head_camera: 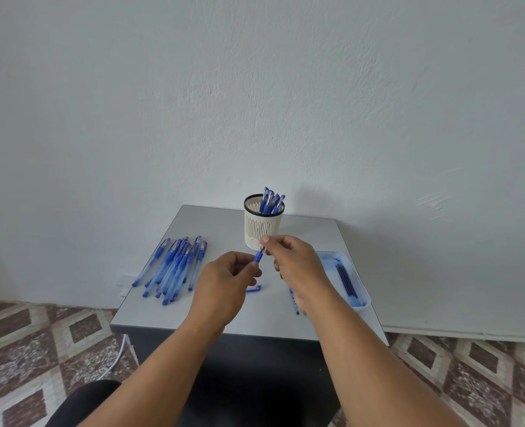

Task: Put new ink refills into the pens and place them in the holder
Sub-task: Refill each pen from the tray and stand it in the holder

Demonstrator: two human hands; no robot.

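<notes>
A blue pen [258, 256] is held over the middle of the grey table [310, 232]. My left hand [227, 280] grips its barrel at the blue grip section. My right hand [293, 261] pinches the tip end between thumb and forefinger. Behind the hands stands a white slotted holder [262, 224] with a black rim, and several blue pens [272, 201] stick out of it. A pile of several blue pens [175, 266] lies on the table's left side. A blue pen cap [253, 289] lies on the table below my left hand.
A pale blue tray [352, 280] with dark blue refills [345, 278] sits at the table's right edge. A loose refill [294, 302] pokes out under my right wrist. The table stands against a white wall, over a patterned tile floor with a white cable [116, 359].
</notes>
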